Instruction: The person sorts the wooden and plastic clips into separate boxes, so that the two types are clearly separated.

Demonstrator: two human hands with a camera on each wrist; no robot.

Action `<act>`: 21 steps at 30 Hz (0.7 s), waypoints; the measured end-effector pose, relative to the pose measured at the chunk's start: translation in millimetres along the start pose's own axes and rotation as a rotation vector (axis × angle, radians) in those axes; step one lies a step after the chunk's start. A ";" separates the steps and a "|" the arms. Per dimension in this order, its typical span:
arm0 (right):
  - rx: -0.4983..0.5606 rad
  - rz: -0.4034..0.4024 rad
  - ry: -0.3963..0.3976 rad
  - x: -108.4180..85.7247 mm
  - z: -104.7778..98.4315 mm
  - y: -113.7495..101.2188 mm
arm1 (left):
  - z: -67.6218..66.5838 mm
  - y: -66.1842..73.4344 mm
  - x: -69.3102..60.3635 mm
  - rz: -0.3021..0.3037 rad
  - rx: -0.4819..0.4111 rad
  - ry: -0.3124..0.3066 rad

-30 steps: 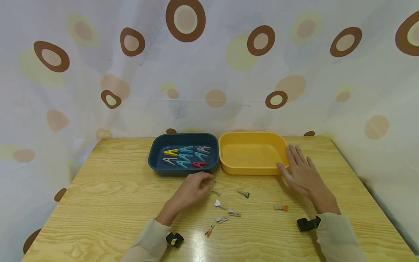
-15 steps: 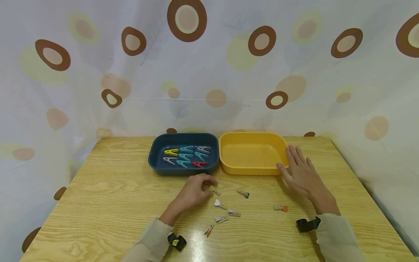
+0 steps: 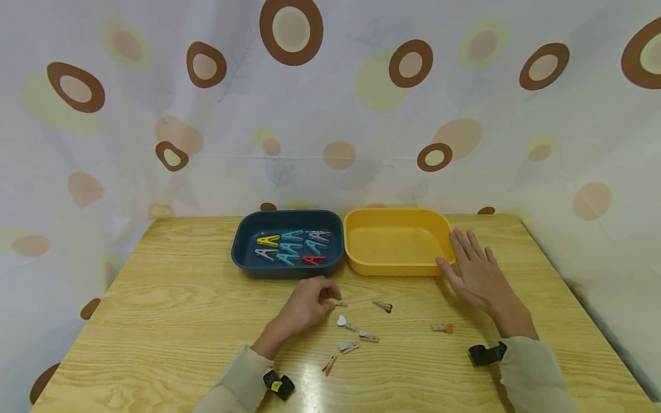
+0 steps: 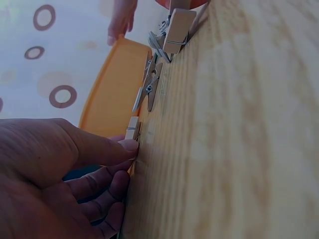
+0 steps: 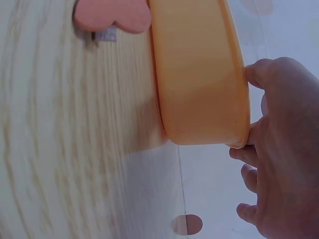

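My left hand (image 3: 306,303) pinches a small wooden clothespin (image 3: 339,303) between thumb and fingers, low over the table in front of the dark blue tray. In the left wrist view, the bare end of that clothespin (image 4: 133,127) sticks out past the thumb; its yellow end is mostly covered. My right hand (image 3: 481,282) rests against the right side of the yellow tray (image 3: 397,269), fingers fairly straight. The right wrist view has the thumb and fingertips touching the tray's rim (image 5: 241,94).
Several heart-topped wooden clothespins lie about, among them a green one (image 3: 383,306), a white one (image 3: 345,323) and an orange one (image 3: 442,328). The dark blue tray (image 3: 286,272) holds several plastic clothespins, including a yellow one (image 3: 267,241) and a red one (image 3: 312,260). A patterned curtain hangs behind.
My left hand has moved slightly right and closed its fingers on the yellow-ended clothespin, which has turned from slanted to nearly level. The right hand stays on the yellow tray.
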State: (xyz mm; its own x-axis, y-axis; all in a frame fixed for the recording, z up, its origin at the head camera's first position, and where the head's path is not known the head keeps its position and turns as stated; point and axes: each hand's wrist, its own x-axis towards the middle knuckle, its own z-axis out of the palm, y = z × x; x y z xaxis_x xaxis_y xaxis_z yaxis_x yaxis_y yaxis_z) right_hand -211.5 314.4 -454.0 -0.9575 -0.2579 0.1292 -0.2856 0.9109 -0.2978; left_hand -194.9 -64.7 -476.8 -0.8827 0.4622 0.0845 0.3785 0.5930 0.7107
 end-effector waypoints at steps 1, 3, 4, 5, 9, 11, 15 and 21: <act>-0.003 0.002 -0.001 -0.2 -0.1 -0.2 | 0.0 0.2 -0.3 -0.001 0.004 0.000; -0.005 0.005 -0.003 -0.4 -0.4 -0.5 | 0.0 0.5 -0.8 0.001 0.013 0.000; -0.008 0.007 -0.003 -0.7 -0.6 -0.6 | 0.1 0.5 -0.9 0.002 0.016 0.001; -0.010 0.008 -0.003 -0.8 -0.7 -0.8 | 0.2 0.5 -0.9 0.005 0.020 0.001; -0.013 0.011 -0.003 -1.3 -0.8 -1.2 | 0.4 0.2 -0.7 0.010 0.032 0.000; -0.011 0.013 -0.005 -1.7 -0.6 -1.2 | 0.4 0.3 -0.6 0.008 0.035 -0.003; -0.007 0.015 -0.008 -1.7 0.0 -0.9 | 0.2 0.6 -0.7 0.002 0.034 -0.009; 0.002 0.012 -0.014 -0.7 0.1 -0.9 | -1.0 1.1 -0.6 0.000 0.019 -0.009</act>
State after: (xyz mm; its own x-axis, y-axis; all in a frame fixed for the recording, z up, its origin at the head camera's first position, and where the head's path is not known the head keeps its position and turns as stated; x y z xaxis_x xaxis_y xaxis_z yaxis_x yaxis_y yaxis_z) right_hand -210.5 313.7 -454.0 -0.9614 -0.2513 0.1120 -0.2738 0.9135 -0.3008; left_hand -194.2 -65.0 -475.4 -0.8803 0.4681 0.0777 0.3837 0.6057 0.6970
